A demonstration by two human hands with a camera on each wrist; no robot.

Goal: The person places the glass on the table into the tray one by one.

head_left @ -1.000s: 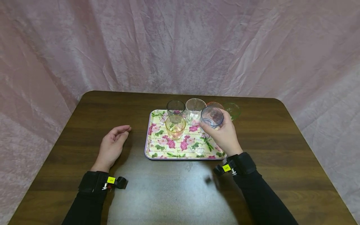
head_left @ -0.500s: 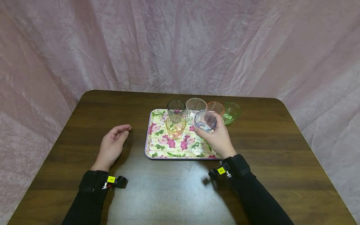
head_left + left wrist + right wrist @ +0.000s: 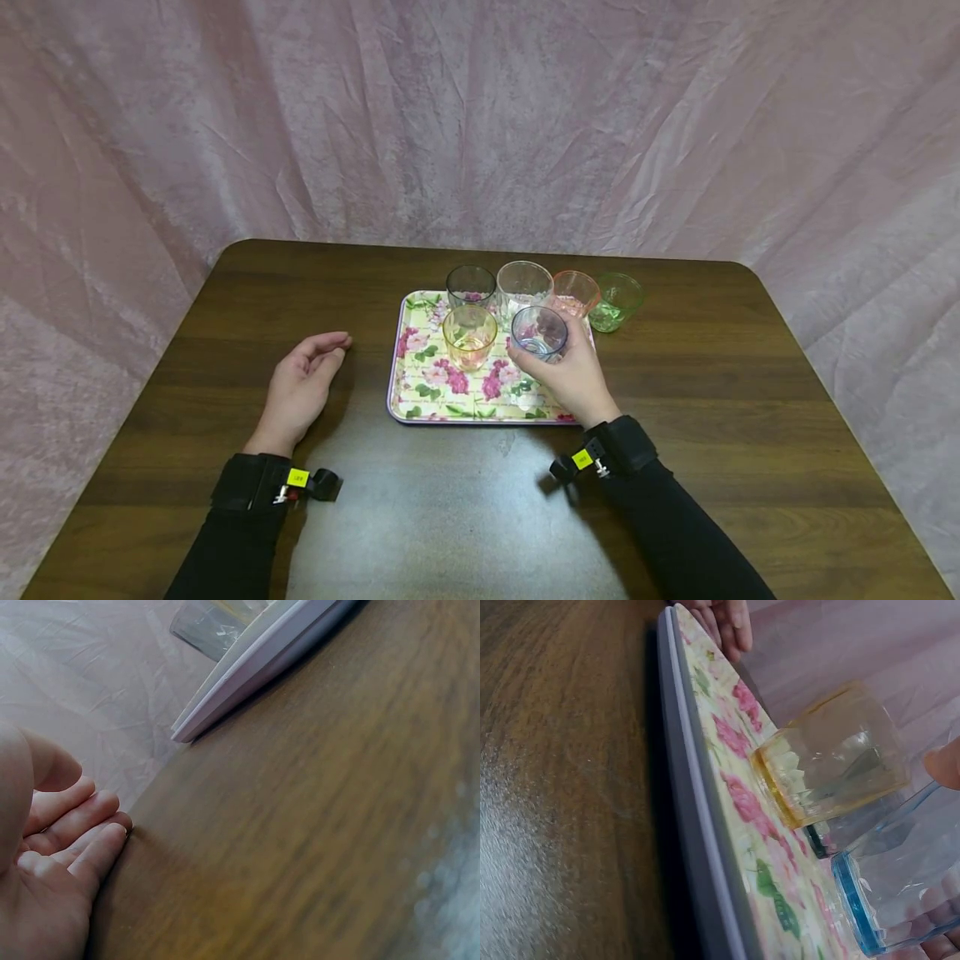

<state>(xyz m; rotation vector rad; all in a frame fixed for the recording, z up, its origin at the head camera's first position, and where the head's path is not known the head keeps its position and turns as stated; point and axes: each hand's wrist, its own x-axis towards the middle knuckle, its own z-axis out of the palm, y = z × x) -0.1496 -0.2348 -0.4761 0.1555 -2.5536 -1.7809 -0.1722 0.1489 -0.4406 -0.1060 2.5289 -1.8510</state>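
Note:
My right hand (image 3: 576, 373) holds a blue-tinted drinking glass (image 3: 537, 340), upright, with thumb and fingers round its sides. In the right wrist view the blue base (image 3: 853, 904) is right at the surface of a floral tray (image 3: 465, 407). Left of it on the tray stands a yellow glass (image 3: 469, 340). A dark grey glass (image 3: 471, 282) and a larger clear glass (image 3: 525, 279) stand behind. My left hand (image 3: 298, 390) rests on the table left of the tray, fingers relaxed and holding nothing.
A pink-orange glass (image 3: 576, 287) stands at the tray's back right corner, partly behind my right hand. To its right a green glass (image 3: 617, 302) is on the wooden table (image 3: 735, 367). A pink curtain (image 3: 480, 125) hangs beyond the table's far edge.
My right hand has carried the blue glass left and toward me, down to the tray, away from the pink-orange and green glasses. The left hand stays in place.

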